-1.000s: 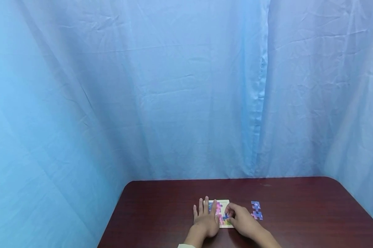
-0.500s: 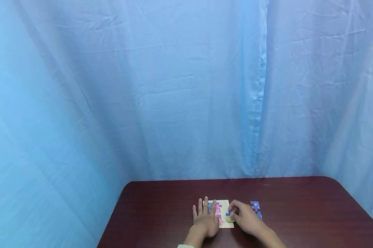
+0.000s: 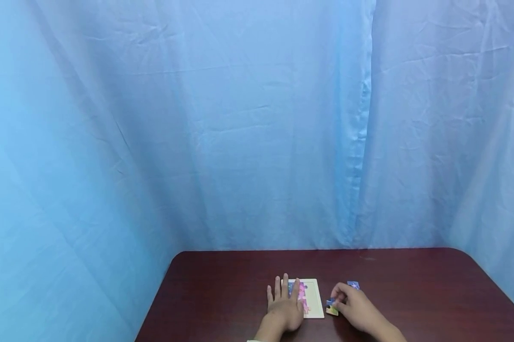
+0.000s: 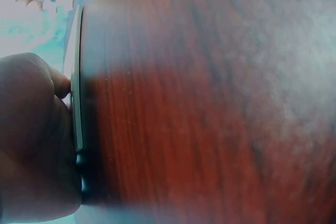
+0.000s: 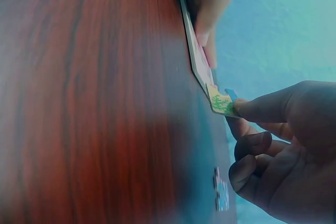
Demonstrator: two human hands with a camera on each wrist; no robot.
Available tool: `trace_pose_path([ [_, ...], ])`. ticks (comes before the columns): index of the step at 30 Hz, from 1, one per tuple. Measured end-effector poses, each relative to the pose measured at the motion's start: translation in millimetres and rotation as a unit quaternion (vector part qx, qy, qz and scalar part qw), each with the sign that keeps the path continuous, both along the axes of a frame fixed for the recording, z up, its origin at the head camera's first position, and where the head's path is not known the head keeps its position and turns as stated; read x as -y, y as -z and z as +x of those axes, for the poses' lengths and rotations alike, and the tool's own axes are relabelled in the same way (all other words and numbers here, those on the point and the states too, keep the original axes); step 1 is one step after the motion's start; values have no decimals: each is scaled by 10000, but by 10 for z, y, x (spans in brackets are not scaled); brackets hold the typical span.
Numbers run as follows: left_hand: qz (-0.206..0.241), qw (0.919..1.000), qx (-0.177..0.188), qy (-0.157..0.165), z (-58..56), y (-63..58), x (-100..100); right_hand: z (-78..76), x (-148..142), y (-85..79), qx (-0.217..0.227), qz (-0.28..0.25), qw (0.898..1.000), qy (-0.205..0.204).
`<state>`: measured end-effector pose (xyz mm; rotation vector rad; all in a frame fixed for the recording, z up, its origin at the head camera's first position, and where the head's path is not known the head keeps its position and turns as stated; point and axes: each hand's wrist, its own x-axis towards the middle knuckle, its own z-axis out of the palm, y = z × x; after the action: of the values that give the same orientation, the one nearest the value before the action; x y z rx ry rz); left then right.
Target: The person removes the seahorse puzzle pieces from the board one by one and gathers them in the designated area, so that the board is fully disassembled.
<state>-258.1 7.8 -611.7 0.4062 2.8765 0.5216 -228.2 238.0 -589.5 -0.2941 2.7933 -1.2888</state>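
My left hand (image 3: 284,306) lies with straight, spread fingers over the left side of a cream puzzle tray (image 3: 315,300). Pink and blue jigsaw pieces (image 3: 301,291) show in the tray beside those fingers; the right part of its bed is bare. Just off the tray's right edge, my right hand (image 3: 356,306) pinches a yellow, green and blue jigsaw piece (image 3: 331,309) between thumb and fingers. In the right wrist view that jigsaw piece (image 5: 222,103) appears tilted above the table. The left wrist view catches the left hand (image 4: 34,135) close up at the tray's edge.
Loose blue jigsaw pieces (image 3: 353,284) lie behind the right hand, which partly hides them; the right wrist view shows them flat (image 5: 221,192). The dark red-brown table (image 3: 223,285) ends at a pale blue curtain (image 3: 248,142) at the back and sides.
The right hand has lifted the yellow-green and blue jigsaw piece out of the tray and carried it right, past the tray's edge. The left hand stays on the tray.
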Motion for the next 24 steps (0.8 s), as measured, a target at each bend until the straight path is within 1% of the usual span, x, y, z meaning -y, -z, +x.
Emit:
trace_pose_path([
  [2, -32, 10000, -10, -3, -29, 66, -4, 26, -66, 6, 49, 55, 10000, 38],
  [3, -125, 9999, -28, -7, -43, 92, -8, 42, -99, 12, 60, 59, 10000, 53],
  [5, -109, 9999, -97, 5, -48, 167, -6, 73, -158, 27, 60, 88, 9999, 84],
  [7, -84, 9999, -140, 8, -37, 189, -6, 99, -216, 35, 89, 82, 9999, 105],
  [10, -23, 9999, -147, -2, -4, 160, 0, 113, -314, 35, 156, 49, 9998, 75],
  [15, 120, 9999, -71, 9, 7, 89, 13, 108, -513, -12, 545, -189, 9983, -19],
  [17, 121, 9999, -29, 24, -4, 89, 10, 110, -582, -30, 681, -234, 9974, -49],
  [19, 66, 10000, -35, 50, -15, 86, 9, 116, -636, -37, 735, -189, 9971, -58],
  [21, 21, 10000, -33, 45, -27, 109, 6, 123, -665, -36, 738, -94, 9972, -30],
  [24, -36, 9999, -94, 25, -37, 124, 4, 131, -671, -33, 700, 127, 9973, 170],
])
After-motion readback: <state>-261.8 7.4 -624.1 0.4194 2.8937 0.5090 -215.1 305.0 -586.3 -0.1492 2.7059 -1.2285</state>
